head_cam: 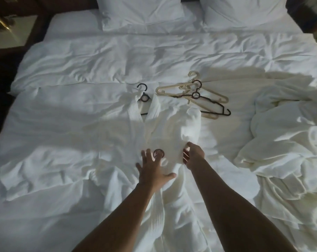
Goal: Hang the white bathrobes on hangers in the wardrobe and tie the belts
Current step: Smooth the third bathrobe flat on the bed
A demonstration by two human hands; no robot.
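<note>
Two bare forearms are stretched from the near edge of the bed point(45, 57) toward its middle. Fingers of the left hand point(153, 165) are spread apart and laid flat on a white bathrobe point(165, 128), beside its dark round emblem point(158, 153). At the robe's right front edge, cloth is pinched by the curled fingers of the right hand point(193, 155).

One black hanger point(142, 96) has been slipped inside this robe, its hook showing above the collar near the bed's centre. No belt can be made out, so it is judged not yet tied. A pile of spare hangers point(195, 96), cream and black, is left just beyond the robe. More white robe fabric point(284, 135) is heaped toward the right edge, unhung. No wardrobe is seen, so most of the task is judged outstanding.
</note>
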